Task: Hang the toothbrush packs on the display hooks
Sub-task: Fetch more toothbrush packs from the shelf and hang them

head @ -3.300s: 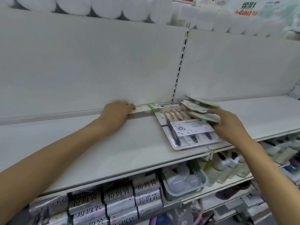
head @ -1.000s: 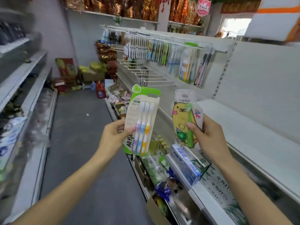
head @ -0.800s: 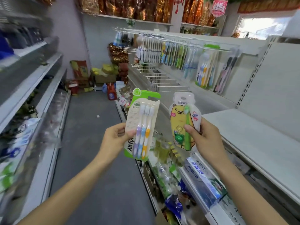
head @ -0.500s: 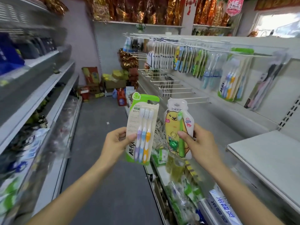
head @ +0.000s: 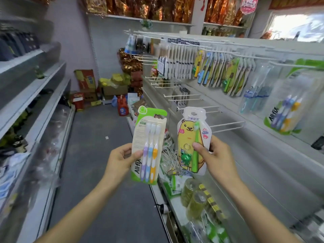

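While you face down the aisle, the shelves (head: 35,88) on your far left run blurred along the grey floor (head: 98,155), with cartons and a red jug (head: 122,106) stacked at the far end.

Your left hand (head: 121,160) is raised in front of you, holding the three-brush pack (head: 149,146) upright. Its fingers (head: 122,151) curl behind the card's left edge while the thumb presses on the front beside the purple handle, so the pack is pinched between them. The pack's green header and hang hole point up, clear of any hook.

Just to its right, apart from it, your right hand (head: 215,156) holds the yellow bear pack (head: 192,139) upright as well. The thumb lies across the green brush on the front, and the other fingers wrap behind the pack's right edge, pinching it. Its hang hole is at the top, near the tip of an empty white hook (head: 228,125) but not on it.

Behind both packs, more empty hooks (head: 182,96) stick out from the panel. Further right and higher, the upper rail carries hanging toothbrush packs (head: 219,72), including bear packs like yours, and a hanging three-brush pack (head: 287,106) sits at the far right. Below your right hand, the lower shelf (head: 198,199) holds bottles and green-labelled goods, too blurred to tell apart.
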{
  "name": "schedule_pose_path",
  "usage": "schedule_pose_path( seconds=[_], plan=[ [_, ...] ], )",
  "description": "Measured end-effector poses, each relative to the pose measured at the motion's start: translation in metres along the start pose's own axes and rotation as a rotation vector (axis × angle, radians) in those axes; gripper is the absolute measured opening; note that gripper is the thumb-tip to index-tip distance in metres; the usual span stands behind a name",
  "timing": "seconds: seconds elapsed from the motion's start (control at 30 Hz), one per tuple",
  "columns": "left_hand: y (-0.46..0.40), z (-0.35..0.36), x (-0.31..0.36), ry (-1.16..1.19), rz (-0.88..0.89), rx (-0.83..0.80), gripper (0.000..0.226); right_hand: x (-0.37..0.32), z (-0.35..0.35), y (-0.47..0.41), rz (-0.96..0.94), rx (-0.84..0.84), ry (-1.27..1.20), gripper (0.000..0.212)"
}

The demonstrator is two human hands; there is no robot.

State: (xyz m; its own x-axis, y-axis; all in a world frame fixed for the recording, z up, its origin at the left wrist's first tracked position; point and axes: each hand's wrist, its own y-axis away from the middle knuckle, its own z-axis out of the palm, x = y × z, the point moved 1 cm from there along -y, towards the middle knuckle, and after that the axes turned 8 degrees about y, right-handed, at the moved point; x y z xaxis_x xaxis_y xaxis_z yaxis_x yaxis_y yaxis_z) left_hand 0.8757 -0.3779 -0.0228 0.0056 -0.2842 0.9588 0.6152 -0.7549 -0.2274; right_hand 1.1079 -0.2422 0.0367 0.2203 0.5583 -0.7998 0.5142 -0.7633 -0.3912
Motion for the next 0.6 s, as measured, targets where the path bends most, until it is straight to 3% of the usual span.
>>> schedule_pose_path(
  seconds=[0.6],
  plan=[
    [-0.241, -0.053, -0.038, 0.101, -0.055, -0.449, 0.023, -0.012, 0.080, -0.134, 0.239, 0.455, -0.045, 0.014]
  ],
)
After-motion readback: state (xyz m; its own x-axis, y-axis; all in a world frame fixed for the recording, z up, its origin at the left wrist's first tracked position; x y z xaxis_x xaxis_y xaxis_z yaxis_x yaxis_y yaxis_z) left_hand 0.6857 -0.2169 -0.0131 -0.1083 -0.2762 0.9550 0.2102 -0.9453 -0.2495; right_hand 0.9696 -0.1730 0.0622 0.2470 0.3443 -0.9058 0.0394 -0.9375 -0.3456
